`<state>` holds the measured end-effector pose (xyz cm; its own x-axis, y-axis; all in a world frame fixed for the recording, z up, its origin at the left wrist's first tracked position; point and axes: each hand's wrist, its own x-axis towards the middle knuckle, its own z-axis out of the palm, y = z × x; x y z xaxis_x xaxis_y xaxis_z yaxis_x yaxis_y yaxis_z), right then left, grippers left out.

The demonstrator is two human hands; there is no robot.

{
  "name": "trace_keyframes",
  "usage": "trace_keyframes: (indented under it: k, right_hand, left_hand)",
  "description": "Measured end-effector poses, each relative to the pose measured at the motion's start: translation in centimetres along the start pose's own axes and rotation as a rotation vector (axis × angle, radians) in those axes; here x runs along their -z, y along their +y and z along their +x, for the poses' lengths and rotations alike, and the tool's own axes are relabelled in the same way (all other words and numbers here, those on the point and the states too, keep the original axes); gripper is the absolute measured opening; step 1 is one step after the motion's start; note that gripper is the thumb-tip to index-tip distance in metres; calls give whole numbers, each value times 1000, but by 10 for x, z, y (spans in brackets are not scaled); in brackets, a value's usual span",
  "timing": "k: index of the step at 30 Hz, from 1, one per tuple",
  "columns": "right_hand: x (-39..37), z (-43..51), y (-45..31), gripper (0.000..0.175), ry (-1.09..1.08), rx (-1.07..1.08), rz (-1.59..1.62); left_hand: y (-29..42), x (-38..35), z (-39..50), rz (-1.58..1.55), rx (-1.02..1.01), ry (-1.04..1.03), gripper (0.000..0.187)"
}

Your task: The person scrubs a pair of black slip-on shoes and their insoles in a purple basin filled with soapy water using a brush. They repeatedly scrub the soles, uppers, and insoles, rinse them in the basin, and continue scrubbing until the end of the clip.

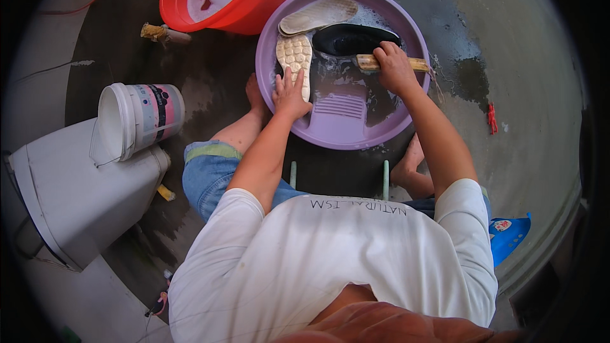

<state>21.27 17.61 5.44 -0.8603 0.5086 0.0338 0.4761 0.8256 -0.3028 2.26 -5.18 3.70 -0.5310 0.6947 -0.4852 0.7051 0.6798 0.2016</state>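
Observation:
A round purple plastic basin [419, 28] with a ribbed washboard part [339, 106] holds sudsy water. Spread over the lower end of a cream, bumpy-soled insole [293, 52] at the basin's left is my left hand [289, 95]. My right hand [395, 67] grips a wooden-backed brush [369, 62], whose bristles are mostly hidden, near the right rim; a string hangs from its end. Just above the brush lies a black shoe or insole [352, 39], its exact kind unclear. Another pale, worn insole [318, 15] rests at the basin's top left, touching the bumpy one.
A red bucket [238, 16] of suds stands against the basin's upper left. At left, a white pail [151, 114] lies sideways on a grey-white bin-like container [90, 190]. A small red object [492, 118] and a blue plastic bag [510, 238] are on the right.

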Motion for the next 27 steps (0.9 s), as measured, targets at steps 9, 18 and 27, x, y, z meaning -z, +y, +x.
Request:
trace_keyframes:
  k: [9,18,27]
  right_hand:
    - [-57,64,26,18,-277,-16,-208]
    - [-117,79,45,40,-877,-294,-134]
    - [-82,125,19,48,-634,-339,-104]
  left_hand:
    - [1,-24,75,-169,14,305,93]
    - [-2,-70,108,-40,69,99,92]
    - [-24,-33,122,-331,-78,10,98]
